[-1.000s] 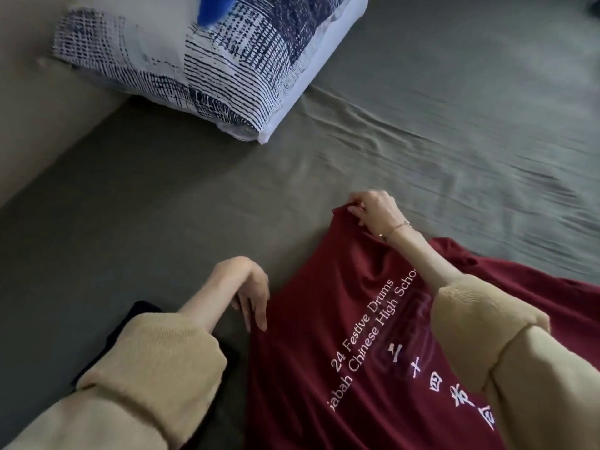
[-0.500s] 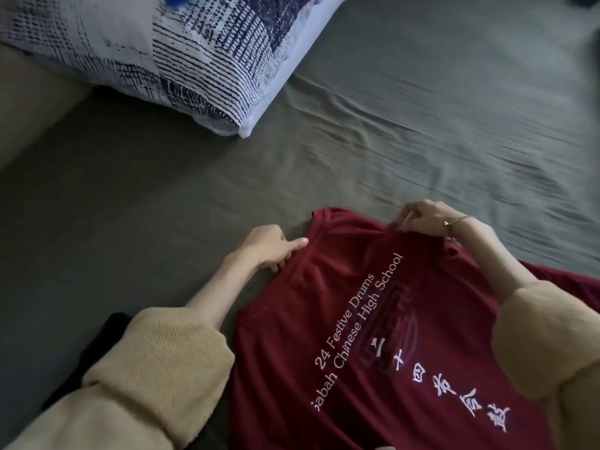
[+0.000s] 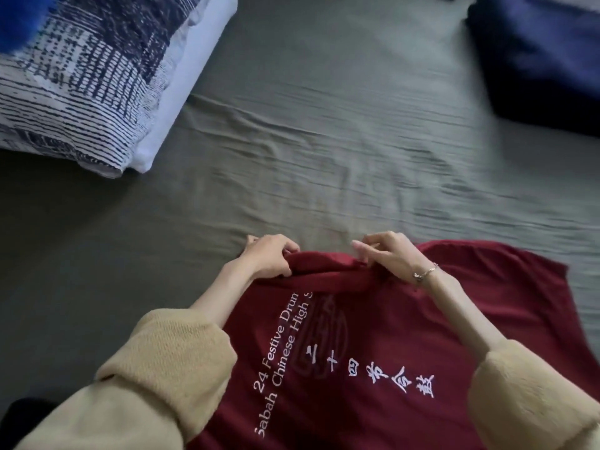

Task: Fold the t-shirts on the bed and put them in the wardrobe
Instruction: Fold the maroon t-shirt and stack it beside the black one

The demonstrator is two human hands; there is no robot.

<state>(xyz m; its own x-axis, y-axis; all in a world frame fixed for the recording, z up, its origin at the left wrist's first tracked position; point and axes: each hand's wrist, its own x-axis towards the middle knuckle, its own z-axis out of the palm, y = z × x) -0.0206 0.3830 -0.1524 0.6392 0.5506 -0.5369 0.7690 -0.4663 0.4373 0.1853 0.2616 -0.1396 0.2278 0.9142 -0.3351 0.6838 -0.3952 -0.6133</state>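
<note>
left hand point(image 3: 271, 256) grips red t-shirt point(image 3: 389, 336) far edge | right hand point(image 3: 386, 254) apparently pinches same edge | on bed point(image 3: 324, 141)

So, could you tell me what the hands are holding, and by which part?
Both the left hand and the right hand grip the dark red printed cotton t-shirt by its far edge, bunched between them.

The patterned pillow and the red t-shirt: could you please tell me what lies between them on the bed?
In the head view, only wrinkled grey-green bedsheet lies between the patterned pillow and the red t-shirt; nothing else rests there.
</note>
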